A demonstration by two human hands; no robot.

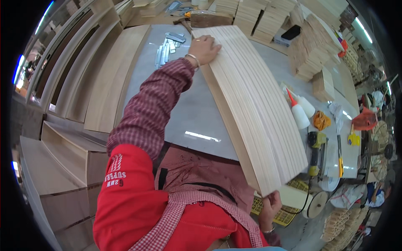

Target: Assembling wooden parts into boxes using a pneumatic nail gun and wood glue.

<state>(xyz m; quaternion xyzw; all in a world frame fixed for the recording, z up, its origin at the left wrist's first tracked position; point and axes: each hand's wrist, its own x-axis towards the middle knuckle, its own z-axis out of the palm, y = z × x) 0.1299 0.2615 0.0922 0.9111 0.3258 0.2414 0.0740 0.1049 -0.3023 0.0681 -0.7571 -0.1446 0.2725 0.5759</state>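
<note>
A long pale wooden box-like piece [255,108] with a striped, slatted top lies tilted across the table, its near end hanging over the front edge. My left hand [204,49] closes over its far left corner, fingers on the top face. Low at the near end, my right hand [270,209] grips the bottom corner with thumb and fingers; part of that hand is hidden. Left of the piece, flat metal strips [168,47] lie loosely heaped on the grey tabletop [192,117].
Right of the piece are a red-tipped white bottle [299,115], orange bands [321,120], a yellow-green power tool [317,144] and a yellow-handled cutter [340,161]. Stacked wooden boards [312,46] stand at the back right. Wooden frames [79,71] line the left; a yellow crate [284,216] sits below.
</note>
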